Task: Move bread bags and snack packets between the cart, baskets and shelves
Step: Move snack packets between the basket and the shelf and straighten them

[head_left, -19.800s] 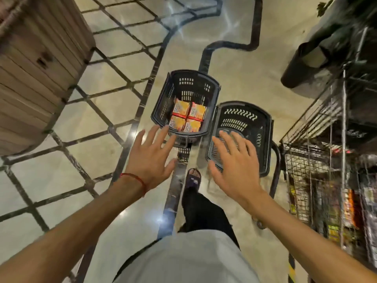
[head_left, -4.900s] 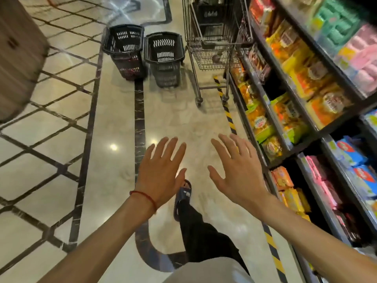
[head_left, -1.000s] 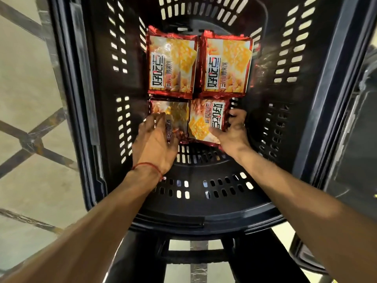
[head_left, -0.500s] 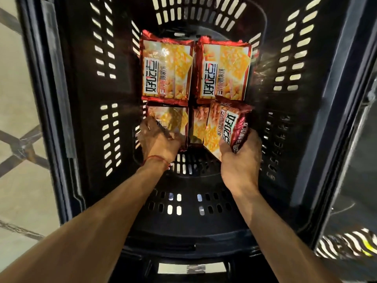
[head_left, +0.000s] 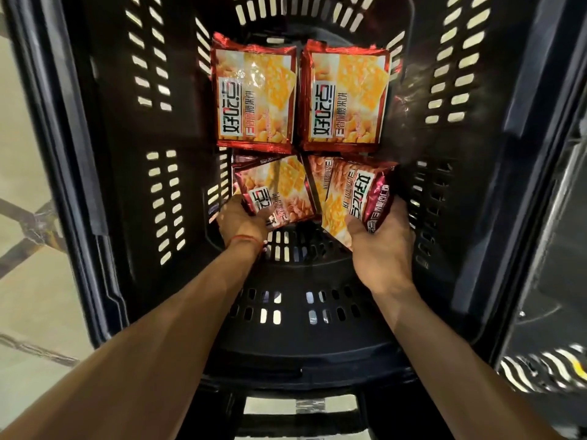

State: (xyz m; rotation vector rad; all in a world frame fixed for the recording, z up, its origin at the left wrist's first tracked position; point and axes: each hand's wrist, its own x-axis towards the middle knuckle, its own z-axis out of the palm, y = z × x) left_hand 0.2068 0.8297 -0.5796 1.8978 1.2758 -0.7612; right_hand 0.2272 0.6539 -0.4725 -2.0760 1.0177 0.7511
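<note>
Near-L packet (head_left: 276, 192): gripped at near corner by L hand (head_left: 241, 222), fingers curled round it; pkt tilted up off the bottom. Near-R packet (head_left: 355, 201): grasped by R hand (head_left: 381, 246), thumb and fingers wrapped round near end; tilted, just beside the L one. Just beyond both hands: far-L packet (head_left: 254, 96) and far-R packet (head_left: 344, 96), flat, side by side. All inside black basket (head_left: 111, 154). Red thread (head_left: 244, 239) on L wrist. Second basket (head_left: 540, 369) outboard of R arm; tiled floor (head_left: 25, 281) outboard of L arm.
</note>
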